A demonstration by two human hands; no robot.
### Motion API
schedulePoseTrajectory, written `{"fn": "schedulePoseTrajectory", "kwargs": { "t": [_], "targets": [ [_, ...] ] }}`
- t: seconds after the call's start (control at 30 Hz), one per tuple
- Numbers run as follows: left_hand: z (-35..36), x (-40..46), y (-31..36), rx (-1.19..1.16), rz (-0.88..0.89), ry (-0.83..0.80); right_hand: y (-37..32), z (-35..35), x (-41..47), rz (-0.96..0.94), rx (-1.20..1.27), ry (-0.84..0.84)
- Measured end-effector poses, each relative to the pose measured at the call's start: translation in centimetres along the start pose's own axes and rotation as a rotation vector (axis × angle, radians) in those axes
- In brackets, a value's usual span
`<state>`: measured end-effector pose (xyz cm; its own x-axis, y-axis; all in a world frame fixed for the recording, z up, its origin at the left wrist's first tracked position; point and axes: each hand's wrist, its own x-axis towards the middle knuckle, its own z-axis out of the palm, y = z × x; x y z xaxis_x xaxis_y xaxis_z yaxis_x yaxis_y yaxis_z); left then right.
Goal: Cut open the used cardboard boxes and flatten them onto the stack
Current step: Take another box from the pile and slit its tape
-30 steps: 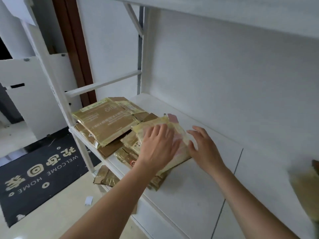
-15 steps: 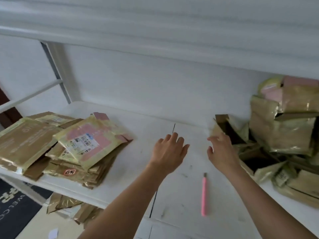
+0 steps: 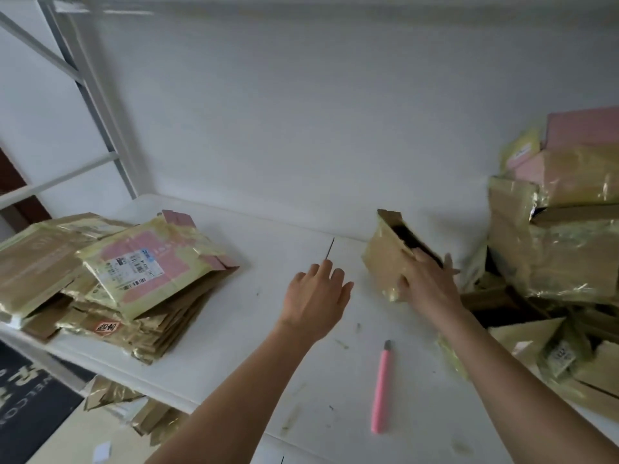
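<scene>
Two hands reach out over the white bench [image 3: 234, 333]. The right hand [image 3: 427, 284] grasps a small cardboard box [image 3: 388, 259] wrapped in yellowish tape, with the thumb against the box's near face and the fingers hooked over its open top edge. That box is tilted, its dark opening turned up and to the right, and it sits just left of the pile of unflattened boxes [image 3: 562, 249] heaped at the right end of the bench; whether it rests on the bench or is lifted off it cannot be told. The left hand [image 3: 316, 298] hangs above the bench near the middle, palm down, fingers loosely extended and holding nothing, a little apart from the box.

A pink utility knife [image 3: 381, 388] lies on the bench between the two forearms, its metal tip pointing away from the person, touched by neither hand. At the left end of the bench sits the stack of flattened boxes [image 3: 134, 289], topped by a pink-and-yellow piece bearing a white shipping label [image 3: 134, 266]. More flattened cardboard [image 3: 140, 410] lies below the bench edge at lower left, beside a dark doormat [image 3: 30, 406] on the floor. A white wall [image 3: 301, 112] rises behind the bench, with a metal shelf frame [image 3: 83, 88] at left.
</scene>
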<state>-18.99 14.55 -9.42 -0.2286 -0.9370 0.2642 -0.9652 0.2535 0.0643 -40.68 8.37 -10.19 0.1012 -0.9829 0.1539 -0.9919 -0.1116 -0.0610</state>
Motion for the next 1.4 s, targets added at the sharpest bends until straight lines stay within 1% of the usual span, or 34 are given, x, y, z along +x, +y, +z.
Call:
{"fn": "schedulePoseTrajectory", "kwargs": {
  "t": [0.07,0.1,0.17,0.23,0.3,0.37,0.4,0.43,0.5,0.53,0.57,0.6,0.63,0.7,0.77,0.8,0.87,1.0,1.07,1.1,1.2,1.27,1.33,1.4],
  "targets": [
    [-0.8,-0.4,-1.2,0.002,-0.037,-0.006,-2.5,-1.0,-0.8,-0.117,0.386,0.091],
    [-1.3,-0.7,-1.9,-0.008,-0.061,-0.002,-3.8,-1.5,-1.5,-0.138,0.605,0.136],
    [-2.7,-1.4,-3.3,-0.051,-0.099,0.018,-6.6,-2.3,-3.1,-0.071,0.976,0.177],
    [-4.1,-2.3,-4.5,-0.151,-0.117,0.066,-9.1,-2.4,-4.8,0.113,1.291,0.130],
    [-5.5,-3.3,-5.7,-0.339,-0.106,0.164,-11.1,-1.6,-6.3,0.355,1.532,0.056],
    [-6.6,-4.2,-6.8,-0.483,-0.026,0.261,-12.6,-0.4,-7.6,0.570,1.695,-0.041],
    [-6.9,-4.5,-7.1,-0.519,0.022,0.266,-13.3,0.2,-8.4,0.648,1.764,-0.099],
    [-7.0,-4.8,-7.4,-0.538,0.063,0.235,-13.9,0.9,-9.2,0.694,1.803,-0.155],
    [-6.7,-5.4,-7.7,-0.545,0.108,0.099,-14.9,2.2,-10.9,0.712,1.759,-0.199],
    [-6.2,-5.8,-7.8,-0.534,0.106,-0.002,-15.1,2.7,-11.8,0.702,1.695,-0.174],
    [-5.4,-6.2,-7.8,-0.514,0.088,-0.117,-15.1,3.2,-12.6,0.669,1.594,-0.119],
    [-4.5,-6.7,-7.9,-0.488,0.067,-0.222,-14.7,3.6,-13.4,0.609,1.439,-0.051],
    [-3.4,-7.3,-7.9,-0.465,0.056,-0.295,-14.1,3.9,-14.1,0.529,1.256,-0.002],
    [-1.3,-8.6,-7.6,-0.436,0.072,-0.326,-12.5,4.9,-15.1,0.403,0.867,-0.017],
    [0.2,-9.3,-6.7,-0.454,0.098,-0.300,-10.6,5.3,-15.5,0.425,0.541,-0.026],
    [0.8,-9.4,-6.1,-0.471,0.098,-0.289,-9.8,5.5,-15.6,0.460,0.428,-0.023],
    [1.6,-9.1,-5.0,-0.473,0.095,-0.268,-8.7,5.6,-15.6,0.485,0.331,-0.065],
    [2.5,-8.7,-3.7,-0.316,0.076,-0.227,-7.9,5.8,-15.5,0.431,0.302,-0.143],
    [2.5,-8.9,-3.9,-0.283,0.038,-0.226,-7.3,5.7,-15.0,0.467,0.325,-0.171],
    [2.6,-9.0,-4.1,-0.285,0.027,-0.239,-6.9,5.5,-14.6,0.506,0.428,-0.159],
    [2.5,-9.1,-4.7,-0.314,0.015,-0.267,-6.6,4.0,-13.5,0.599,0.969,-0.004],
    [2.2,-9.3,-4.9,-0.339,0.019,-0.261,-7.2,2.6,-12.4,0.569,1.242,0.021],
    [1.9,-9.3,-5.2,-0.384,0.028,-0.241,-8.2,1.4,-11.2,0.475,1.387,0.031],
    [1.5,-9.1,-5.8,-0.476,0.008,-0.225,-9.5,0.5,-10.2,0.365,1.331,0.082]
  ]
}}
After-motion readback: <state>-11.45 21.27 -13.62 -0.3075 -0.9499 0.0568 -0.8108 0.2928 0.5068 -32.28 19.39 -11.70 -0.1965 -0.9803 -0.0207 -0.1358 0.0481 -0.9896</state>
